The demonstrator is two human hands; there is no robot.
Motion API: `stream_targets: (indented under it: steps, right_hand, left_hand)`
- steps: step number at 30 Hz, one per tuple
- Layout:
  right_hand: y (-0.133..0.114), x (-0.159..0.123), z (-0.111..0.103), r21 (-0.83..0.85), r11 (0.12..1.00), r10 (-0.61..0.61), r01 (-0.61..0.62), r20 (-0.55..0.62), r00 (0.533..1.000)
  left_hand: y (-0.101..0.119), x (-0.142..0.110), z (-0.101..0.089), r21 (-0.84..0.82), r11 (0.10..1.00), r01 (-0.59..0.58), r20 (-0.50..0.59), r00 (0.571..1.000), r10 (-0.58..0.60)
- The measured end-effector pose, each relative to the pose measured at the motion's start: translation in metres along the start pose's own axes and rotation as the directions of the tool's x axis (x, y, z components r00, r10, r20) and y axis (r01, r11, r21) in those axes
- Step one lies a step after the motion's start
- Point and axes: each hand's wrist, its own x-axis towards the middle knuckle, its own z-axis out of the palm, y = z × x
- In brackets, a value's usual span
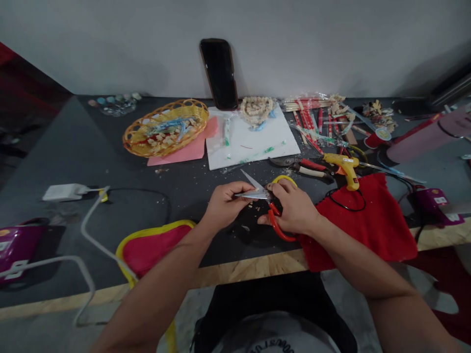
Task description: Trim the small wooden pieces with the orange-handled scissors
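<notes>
My right hand [294, 208] grips a pair of scissors [270, 206] with one yellow and one red handle loop; the blades point left and stand apart. My left hand [224, 203] is closed in a pinch right at the blades, holding a small pale piece that I cannot make out. Both hands hover over the dark table mat [147, 162] near its front edge. Small pale chips lie on the mat under the blades.
A yellow woven basket [198, 110] sits on pink paper, beside a white board [253, 147] and a phone [219, 73] leaning on the wall. Pliers [300, 165], a yellow glue gun [344, 166], chopstick packets [312, 120], red cloth [368, 220], a charger [62, 192] and a red-and-yellow pouch [150, 247] surround the hands.
</notes>
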Motion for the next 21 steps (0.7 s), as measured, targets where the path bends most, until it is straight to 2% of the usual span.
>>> stream_targets:
  steps: [10, 17, 21]
  right_hand:
    - [0.0019, -0.0005, -0.0009, 0.073, 0.997, -0.041, 0.04, 0.013, 0.999]
    - [0.0007, -0.0007, -0.0012, 0.04, 0.999, -0.015, 0.014, 0.031, 0.999]
    - [-0.0008, -0.0023, -0.0008, -0.004, 1.0, -0.007, 0.007, 0.023, 1.0]
  left_hand:
    - [0.0036, -0.001, 0.0001, -0.033, 0.999, -0.004, 0.037, 0.999, 0.006]
    - [0.0026, -0.0008, 0.0017, 0.047, 0.998, -0.032, 0.001, 0.999, 0.032]
    - [0.0019, -0.0009, 0.0033, 0.015, 1.0, -0.024, -0.005, 1.0, 0.024]
